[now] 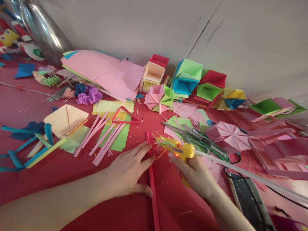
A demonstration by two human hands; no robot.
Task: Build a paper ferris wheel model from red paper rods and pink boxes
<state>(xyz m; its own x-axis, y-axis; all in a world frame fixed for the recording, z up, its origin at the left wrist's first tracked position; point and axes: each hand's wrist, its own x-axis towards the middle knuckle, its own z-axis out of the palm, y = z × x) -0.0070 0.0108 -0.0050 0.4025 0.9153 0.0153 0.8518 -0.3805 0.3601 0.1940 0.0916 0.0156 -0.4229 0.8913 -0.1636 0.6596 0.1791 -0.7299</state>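
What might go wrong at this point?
The right hand holds a yellow glue gun with a red light glowing, its tip near the left hand: if hot, it might burn the fingers. Stringy scraps near the tip might also stick to the red strip.

At far left 1 metal vessel (pixel 47 35) is gleaming smooth and glossy, far pink sheets (pixel 108 70) are looking like matt paper, the yellow glue gun (pixel 189 149) at right is showing shiny plastic, and the near red strip (pixel 154 205) is appearing smooth and papery.
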